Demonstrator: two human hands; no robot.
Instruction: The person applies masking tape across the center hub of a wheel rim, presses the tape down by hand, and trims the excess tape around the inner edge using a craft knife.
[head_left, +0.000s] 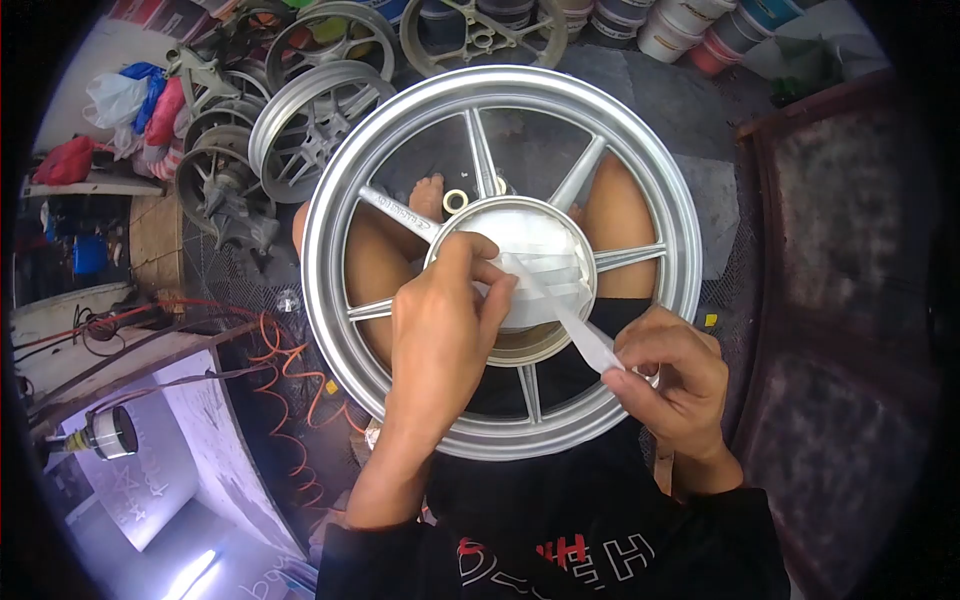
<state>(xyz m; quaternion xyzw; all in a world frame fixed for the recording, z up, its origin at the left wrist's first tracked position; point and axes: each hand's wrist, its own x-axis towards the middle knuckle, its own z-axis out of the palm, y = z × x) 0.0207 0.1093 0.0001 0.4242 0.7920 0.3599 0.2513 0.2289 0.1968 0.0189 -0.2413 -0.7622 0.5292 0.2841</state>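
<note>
Slanting over the hub of the silver wheel, a white strip is being pinched at its near end by the right hand. At its far end, the left hand's fingertips are being held close together; whether the strip is being gripped there cannot be told.

The left hand is touching a thin white strip over a silver spoked wheel. The right hand is pinching its end.
</note>
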